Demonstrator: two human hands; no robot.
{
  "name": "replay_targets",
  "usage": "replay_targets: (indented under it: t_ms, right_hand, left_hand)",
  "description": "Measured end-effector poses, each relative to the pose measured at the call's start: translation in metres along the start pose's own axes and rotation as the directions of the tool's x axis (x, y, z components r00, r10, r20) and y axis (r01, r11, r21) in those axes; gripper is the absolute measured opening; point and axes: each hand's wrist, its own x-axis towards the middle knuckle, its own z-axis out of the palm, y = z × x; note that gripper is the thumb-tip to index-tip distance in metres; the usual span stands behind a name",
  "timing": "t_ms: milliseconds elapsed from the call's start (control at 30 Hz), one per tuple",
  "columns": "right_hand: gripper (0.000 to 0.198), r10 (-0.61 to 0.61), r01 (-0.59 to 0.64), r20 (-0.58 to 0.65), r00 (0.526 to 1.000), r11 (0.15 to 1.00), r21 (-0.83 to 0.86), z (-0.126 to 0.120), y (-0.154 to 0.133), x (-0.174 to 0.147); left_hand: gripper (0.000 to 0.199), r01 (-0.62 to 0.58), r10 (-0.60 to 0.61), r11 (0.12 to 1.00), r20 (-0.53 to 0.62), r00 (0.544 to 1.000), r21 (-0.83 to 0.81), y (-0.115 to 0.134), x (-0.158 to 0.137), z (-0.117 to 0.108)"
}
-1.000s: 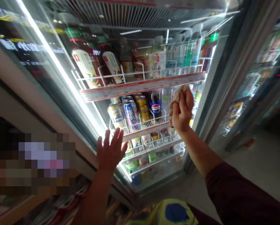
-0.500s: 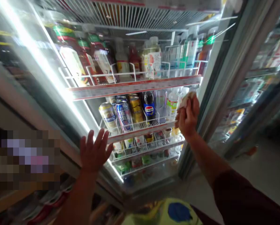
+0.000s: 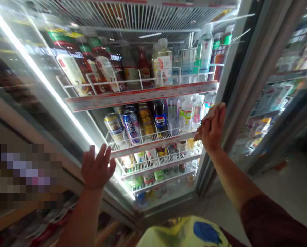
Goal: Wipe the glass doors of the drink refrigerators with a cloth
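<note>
In front of me is an upright glass-fronted drinks fridge. My right hand holds a crumpled pale cloth near the right edge of the glass, by the dark door frame. Its fingers are pressed over the cloth. My left hand has its fingers spread near the lit left edge of the fridge; whether the palm touches the glass I cannot tell. Behind the glass, between my hands, stand a Pepsi bottle, a blue can and a pale yellow-and-white can.
Tall bottles fill the upper shelf, behind a price rail. More drinks stand on the lower racks. Another fridge section is at the right. Yellow fabric with a blue patch shows at the bottom. A pixelated area covers the left.
My right hand with the cloth has shifted right, towards the door frame. My left hand appears slightly further left and lower, still spread. The whole view has tilted a little.
</note>
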Motion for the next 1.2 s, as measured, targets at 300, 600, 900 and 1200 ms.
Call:
replay_targets:
  t_ms: [300, 600, 900, 1200]
  right_hand:
    - [0.063, -0.116, 0.114, -0.039, 0.992, 0.992, -0.048, 0.0, -0.012, -0.026]
    - [0.071, -0.227, 0.225, 0.04, 0.973, 0.973, 0.053, 0.013, -0.049, -0.065]
    - [0.068, -0.249, 0.256, -0.11, 0.962, 0.965, 0.054, 0.039, -0.106, 0.009]
    - [0.074, -0.306, 0.303, 0.064, 0.95, 0.951, 0.058, 0.055, -0.159, -0.081]
  left_hand:
    - [0.077, -0.021, 0.021, 1.0, -0.027, 0.999, 0.024, 0.004, 0.007, -0.002]
    - [0.073, 0.003, -0.004, 0.998, 0.019, 1.0, 0.056, 0.015, 0.014, -0.015]
    - [0.066, 0.018, -0.019, 0.999, 0.02, 1.0, 0.045, 0.017, 0.015, -0.02]
    - [0.066, 0.021, -0.021, 1.0, 0.031, 0.999, -0.014, 0.015, 0.014, -0.019]
